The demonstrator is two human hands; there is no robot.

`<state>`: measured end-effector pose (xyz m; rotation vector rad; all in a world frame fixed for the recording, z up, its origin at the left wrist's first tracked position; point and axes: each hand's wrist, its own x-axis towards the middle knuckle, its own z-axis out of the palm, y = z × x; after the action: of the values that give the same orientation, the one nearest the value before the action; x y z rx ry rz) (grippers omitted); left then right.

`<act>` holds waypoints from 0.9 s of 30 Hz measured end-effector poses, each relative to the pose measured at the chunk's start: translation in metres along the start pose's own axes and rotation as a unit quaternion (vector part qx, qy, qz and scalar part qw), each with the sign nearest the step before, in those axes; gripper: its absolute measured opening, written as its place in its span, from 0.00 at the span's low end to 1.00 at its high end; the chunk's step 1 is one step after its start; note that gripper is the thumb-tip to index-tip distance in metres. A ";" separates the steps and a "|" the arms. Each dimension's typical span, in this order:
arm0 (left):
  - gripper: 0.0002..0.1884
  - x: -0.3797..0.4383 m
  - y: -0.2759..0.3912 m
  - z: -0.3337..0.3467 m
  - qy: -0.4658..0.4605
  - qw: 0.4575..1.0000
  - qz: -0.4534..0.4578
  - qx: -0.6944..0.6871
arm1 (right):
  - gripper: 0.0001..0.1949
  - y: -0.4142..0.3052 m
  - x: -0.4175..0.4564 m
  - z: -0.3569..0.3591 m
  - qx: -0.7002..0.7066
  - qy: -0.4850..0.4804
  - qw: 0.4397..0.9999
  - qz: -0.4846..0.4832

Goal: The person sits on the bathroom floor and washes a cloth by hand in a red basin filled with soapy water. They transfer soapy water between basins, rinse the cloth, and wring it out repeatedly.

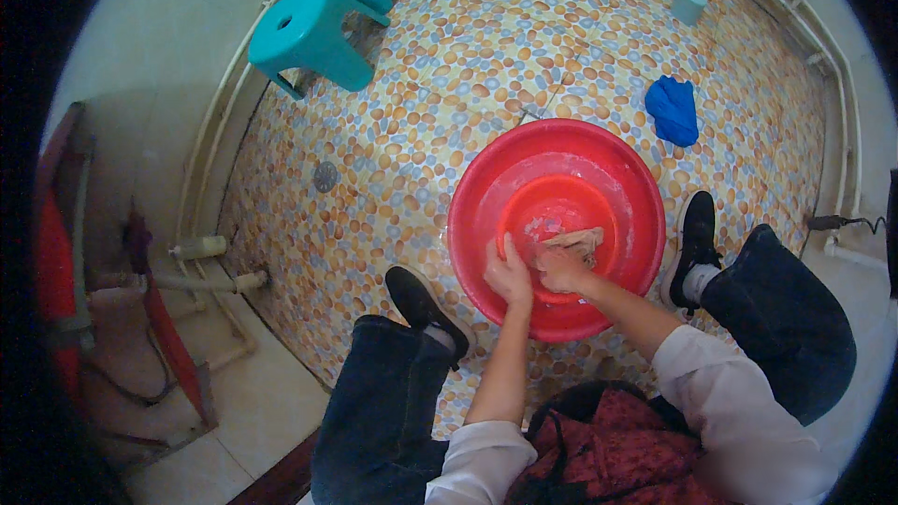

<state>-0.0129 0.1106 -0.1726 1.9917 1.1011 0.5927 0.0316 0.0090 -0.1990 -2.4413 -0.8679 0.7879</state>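
Note:
A large red plastic basin (480, 189) stands on the floor between my feet, with a smaller red-orange basin (609, 207) inside it. My left hand (508, 272) grips the near left rim of the smaller basin, thumb on the inside. My right hand (563, 268) is down inside the smaller basin, holding a bunched tan cloth (586, 238); part of the cloth spreads out beyond the fingers. The fingertips of the right hand are blurred and partly hidden. Whitish streaks mark the inside of the large basin.
Two teal plastic stools (309, 31) stand at the upper left, near wall pipes. A blue plastic bag (673, 112) lies right of the basin, and a pale blue roll (689, 3) sits farther back. A round floor drain (325, 177) is at left. My black shoes flank the basin.

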 end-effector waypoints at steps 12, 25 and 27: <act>0.14 0.027 0.012 -0.005 -0.088 0.995 0.035 0.028 | 0.25 -0.005 0.017 -0.054 0.255 0.330 0.901 -0.122; 0.12 0.024 0.055 -0.025 -0.167 0.965 0.131 0.153 | 0.18 -0.028 0.037 -0.124 -0.160 0.141 0.932 -0.294; 0.11 0.019 0.054 -0.024 -0.164 0.962 0.153 0.158 | 0.13 -0.020 0.032 -0.123 -0.123 0.186 0.932 -0.285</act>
<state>0.0074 0.1188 -0.1139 2.4555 0.7208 0.2309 0.1219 0.0201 -0.1082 -2.2293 -1.4781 0.0041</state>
